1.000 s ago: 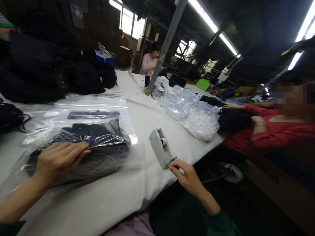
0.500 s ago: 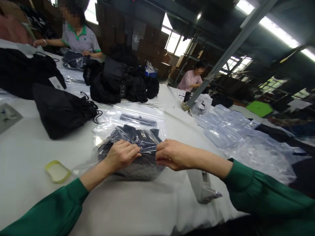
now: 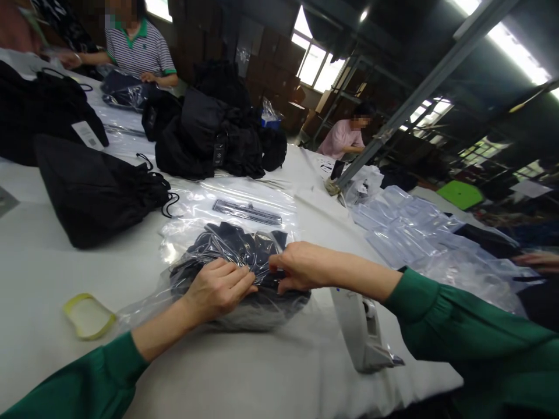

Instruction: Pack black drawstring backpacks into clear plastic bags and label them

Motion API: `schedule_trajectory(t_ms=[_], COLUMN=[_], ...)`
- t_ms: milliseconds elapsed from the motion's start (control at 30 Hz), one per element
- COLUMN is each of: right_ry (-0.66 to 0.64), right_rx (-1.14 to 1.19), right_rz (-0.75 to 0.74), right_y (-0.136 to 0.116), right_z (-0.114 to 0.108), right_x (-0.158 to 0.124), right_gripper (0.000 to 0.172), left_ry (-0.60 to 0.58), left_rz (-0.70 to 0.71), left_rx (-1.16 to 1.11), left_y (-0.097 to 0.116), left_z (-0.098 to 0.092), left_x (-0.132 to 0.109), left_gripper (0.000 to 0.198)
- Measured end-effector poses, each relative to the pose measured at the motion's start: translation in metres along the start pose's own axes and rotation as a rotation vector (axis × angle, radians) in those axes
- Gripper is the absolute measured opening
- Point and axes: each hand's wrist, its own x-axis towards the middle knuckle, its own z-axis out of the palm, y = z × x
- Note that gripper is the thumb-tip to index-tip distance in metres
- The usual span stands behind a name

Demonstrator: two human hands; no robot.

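Note:
A clear plastic bag [image 3: 266,314] with a folded dark item inside lies on the white table in front of me. My left hand [image 3: 222,288] is closed on the gathered plastic at its middle, fingers pressed together. Close by on the right, my right hand [image 3: 297,267] has curled fingers gripping the bag's plastic; its fingertips are partly hidden. Beyond the bag, more flat clear bags [image 3: 236,189] with a dark printed strip lie on the table. A grey tape dispenser [image 3: 362,334] stands to the right of the bag, below my right forearm.
A yellow-rimmed ring [image 3: 89,316] lies at left. Black drawstring bags [image 3: 96,192] and a black pile [image 3: 209,134] fill the far left. Clear packaging [image 3: 406,221] is heaped at right. Two people work farther back; another person's hand [image 3: 539,261] shows at the right edge.
My right hand has moved slightly left and up along the plastic, closer to my left hand. The plastic between them is now more bunched. Another person's hand has appeared at the right edge.

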Motion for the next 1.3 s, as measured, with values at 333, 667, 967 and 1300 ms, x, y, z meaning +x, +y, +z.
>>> schedule_trajectory(t_ms=[333,667,967,1300], right_ry=[0.023,0.607,0.666,0.829], right_rx=[0.612,0.356,0.163,0.378], right_rz=[0.000,0.254,0.036,0.093], right_y=[0.032,0.043,-0.015,-0.001], right_z=[0.026,0.056,0.105,0.111], right_x=[0.003,-0.011,0.004,-0.045], right_gripper=[0.036,0.029,0.034,0.040], left_ry=[0.005,0.012,-0.208,-0.163], left_rz=[-0.008,-0.010,0.002,-0.326], left_rx=[-0.004,-0.009,-0.002,-0.399], left_y=[0.001,0.003,-0.030,-0.052], left_z=[0.002,0.002,-0.028,-0.043], left_x=[-0.001,0.000,-0.009,-0.048], left_gripper=[0.018,0.017,0.023,0.028])
